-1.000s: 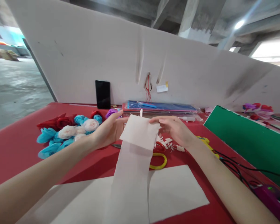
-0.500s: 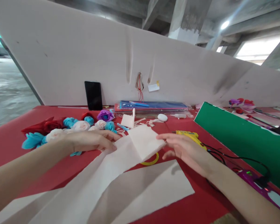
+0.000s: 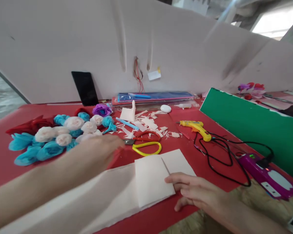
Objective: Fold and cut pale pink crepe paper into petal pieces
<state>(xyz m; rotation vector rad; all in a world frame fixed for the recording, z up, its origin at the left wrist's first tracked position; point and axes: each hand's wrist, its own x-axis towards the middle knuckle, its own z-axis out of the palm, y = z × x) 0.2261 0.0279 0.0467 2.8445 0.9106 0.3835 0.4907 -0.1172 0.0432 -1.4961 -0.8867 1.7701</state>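
Note:
Pale cream crepe paper (image 3: 107, 191) stretches from the lower left, and its end is folded into a flat packet (image 3: 152, 182). My right hand (image 3: 200, 191) has its fingertips on the packet's right edge, fingers apart. Under the packet, another pale sheet (image 3: 182, 161) shows at the upper right. My left hand (image 3: 104, 149) is above the paper and smeared by motion; its fingers do not show clearly. Just right of it lie scissors (image 3: 147, 149) with one red and one yellow handle, their blades partly out of sight.
Cream, blue, red and purple paper flowers (image 3: 63, 139) lie at the left. Paper scraps (image 3: 150, 123) and a blue pen (image 3: 127, 123) lie behind the scissors. A yellow glue gun (image 3: 195, 126), its black cord, a purple power strip (image 3: 266, 177) and a green board (image 3: 254, 130) occupy the right.
The folded paper has come down flat onto the other sheet. My left hand has let go of it and moved toward the scissors. The view has tilted down.

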